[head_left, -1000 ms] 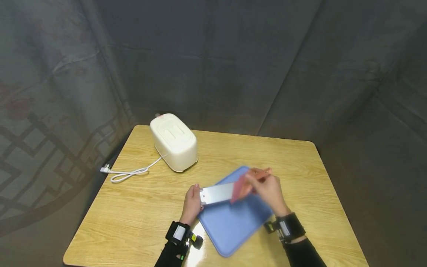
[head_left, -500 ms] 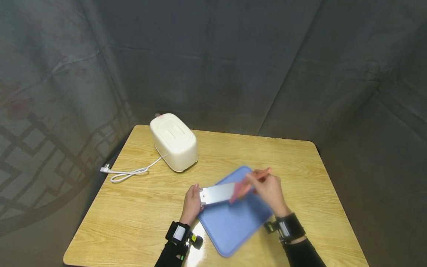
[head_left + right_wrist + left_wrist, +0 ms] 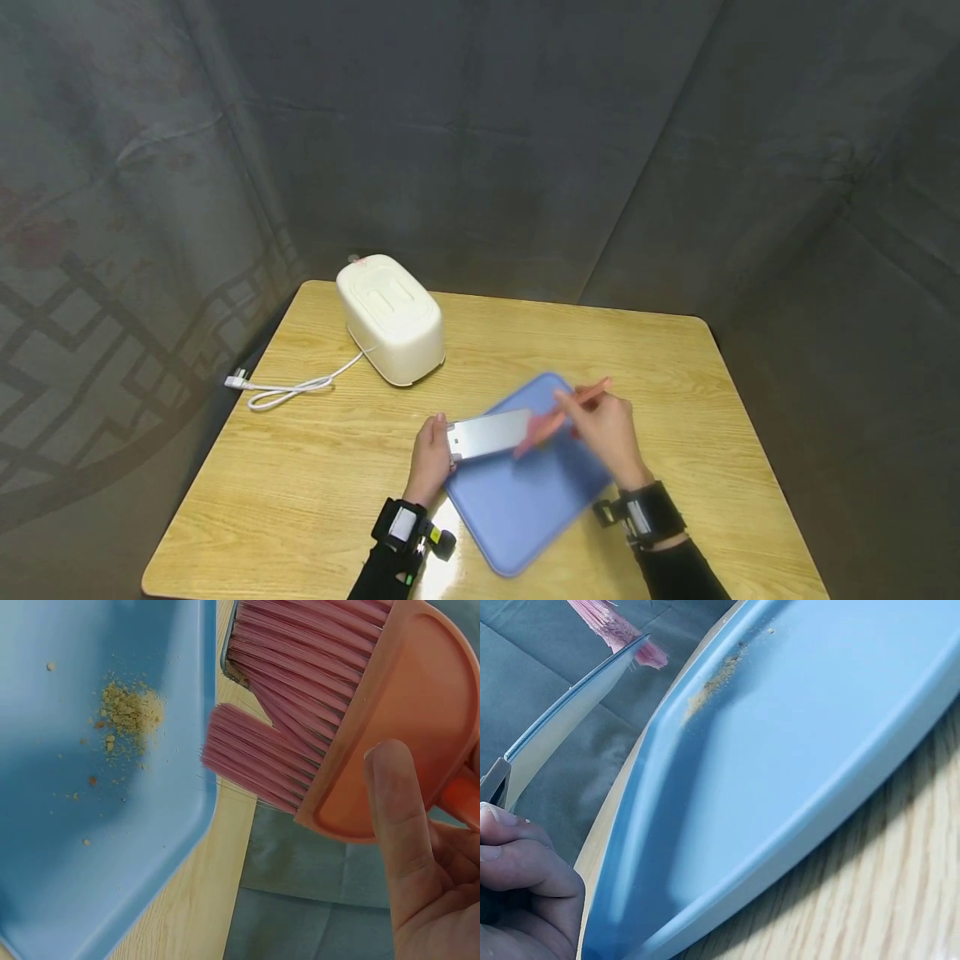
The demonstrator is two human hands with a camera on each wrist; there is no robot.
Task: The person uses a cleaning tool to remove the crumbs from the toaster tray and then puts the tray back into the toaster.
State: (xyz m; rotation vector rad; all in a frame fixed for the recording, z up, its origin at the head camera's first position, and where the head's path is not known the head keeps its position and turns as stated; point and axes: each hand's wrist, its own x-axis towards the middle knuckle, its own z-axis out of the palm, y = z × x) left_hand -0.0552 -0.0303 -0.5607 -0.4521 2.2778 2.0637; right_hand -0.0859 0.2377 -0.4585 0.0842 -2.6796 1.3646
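Centre frame: our left hand grips metal crumb tray over blue tray; our right hand grips pink brush, bristles on tray's end; crumbs on blue tray.

1. The brush is cut off by the right wrist picture's top edge; its handle is hidden in the right hand.
2. The left hand is cropped at the left wrist picture's corner.
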